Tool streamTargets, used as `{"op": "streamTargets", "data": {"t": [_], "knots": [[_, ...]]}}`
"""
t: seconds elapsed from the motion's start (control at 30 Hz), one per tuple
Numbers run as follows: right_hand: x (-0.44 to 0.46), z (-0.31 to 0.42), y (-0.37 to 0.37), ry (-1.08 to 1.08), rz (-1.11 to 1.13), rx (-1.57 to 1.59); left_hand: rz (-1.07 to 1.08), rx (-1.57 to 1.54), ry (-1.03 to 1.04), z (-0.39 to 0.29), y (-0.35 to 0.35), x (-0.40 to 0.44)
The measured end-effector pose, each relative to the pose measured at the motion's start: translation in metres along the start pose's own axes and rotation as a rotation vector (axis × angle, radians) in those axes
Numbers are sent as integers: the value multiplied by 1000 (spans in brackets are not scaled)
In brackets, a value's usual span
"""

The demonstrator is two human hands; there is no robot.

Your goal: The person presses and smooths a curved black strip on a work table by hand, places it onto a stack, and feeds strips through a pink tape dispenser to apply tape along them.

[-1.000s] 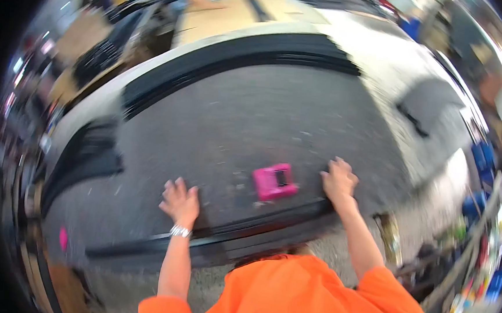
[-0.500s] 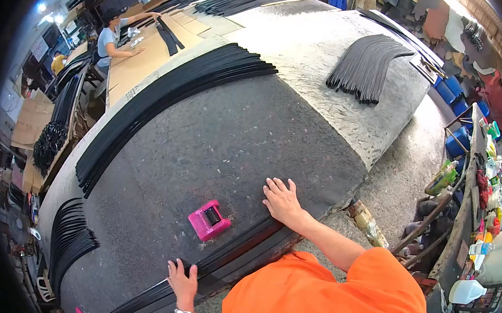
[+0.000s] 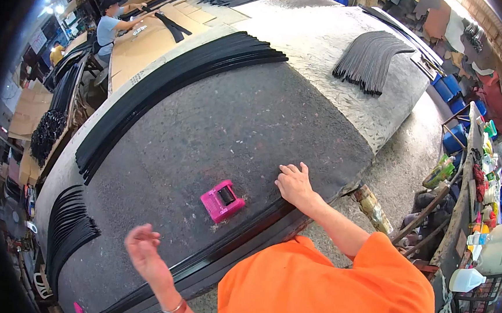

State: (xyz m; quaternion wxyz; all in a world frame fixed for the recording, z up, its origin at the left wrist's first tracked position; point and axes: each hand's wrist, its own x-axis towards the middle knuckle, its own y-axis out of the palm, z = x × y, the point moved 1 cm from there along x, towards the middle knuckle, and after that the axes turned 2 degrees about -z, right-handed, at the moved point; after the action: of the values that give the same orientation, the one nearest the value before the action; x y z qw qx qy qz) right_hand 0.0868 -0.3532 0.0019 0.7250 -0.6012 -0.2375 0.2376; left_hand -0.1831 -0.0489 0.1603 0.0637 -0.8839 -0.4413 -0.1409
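Note:
Long black strips lie along the near edge of the dark-topped table. My right hand rests at their right end, its fingers bent and slightly apart on the tabletop. Raised over the left part of the table is my left hand, loosely curled, a little blurred, with nothing visible in it. Between the hands, beyond the strips, sits a pink holder with a black roller-like part in its top.
A wide fan of black strips curves along the far left edge, with a smaller bundle nearer. Grey strips lie on the pale section. A person works at a cardboard-covered table. A cluttered shelf stands right.
My left hand has lifted off the strips and moved up and left. My right hand's fingers have bent more. The view has shifted slightly.

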Motion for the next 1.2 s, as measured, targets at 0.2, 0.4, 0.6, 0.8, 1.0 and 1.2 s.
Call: {"op": "streamTargets", "data": {"t": [0.2,0.4,0.6,0.8,1.0,1.2], "knots": [[-23,9,7,7,-144,38,562,-664,309,-177,32,31],[-27,9,21,54,-174,36,1045,-594,411,-178,-21,61],[-25,12,18,82,-110,29,1344,-346,331,-218,25,77],[-25,10,22,63,-148,18,1368,-213,410,-241,38,69],[-25,10,23,66,-119,23,1354,-241,426,-234,35,73],[-24,11,23,66,-127,32,1348,-246,433,-233,31,73]]}}
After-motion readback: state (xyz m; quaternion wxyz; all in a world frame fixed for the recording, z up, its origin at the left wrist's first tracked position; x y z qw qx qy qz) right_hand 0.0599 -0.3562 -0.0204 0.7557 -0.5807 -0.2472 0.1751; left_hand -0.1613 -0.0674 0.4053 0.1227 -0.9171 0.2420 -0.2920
